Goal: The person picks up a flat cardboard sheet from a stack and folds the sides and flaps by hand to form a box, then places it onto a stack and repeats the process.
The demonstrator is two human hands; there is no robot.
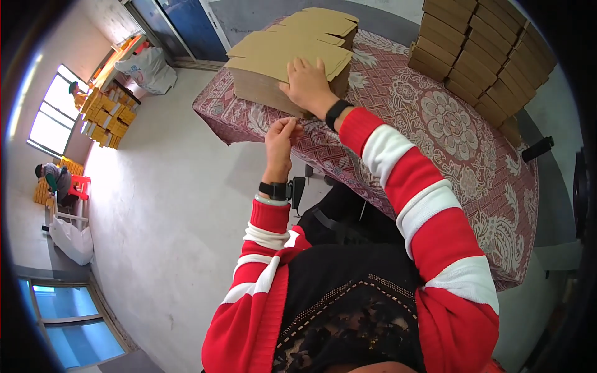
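Stack of flat cardboard: it sits at the left part of the table in front of you, just in from the near edge; a pull toward you could carry its lower sheets over, since only a narrow strip of cloth lies between.

Tablecloth: the patterned fabric hangs past the edge; if you lean on it or drag it, the stack could shift, because it rests directly on that cloth.

Right hand: your fingers are spread on top of the stack, close to its right side, thumb out. Heavy pressure with a sideways slide could drag several sheets instead of 1, as they lie tightly together.

Left hand: your fingers curl toward the thumb, just beside the stack's near side; I can't tell whether they pinch anything. Lifted straight up from there, the knuckles could bump the cardboard.

Notched edges: the cut corners jut unevenly on the right; they could snag each other and bend, or nick your 2 bare hands.

Wrist gadget: it sticks out beside your left strap and could catch the hanging cloth if your arm swings right.

Brown boxes: piled high, well apart from your hands; a hard knock to the table could unsettle them.
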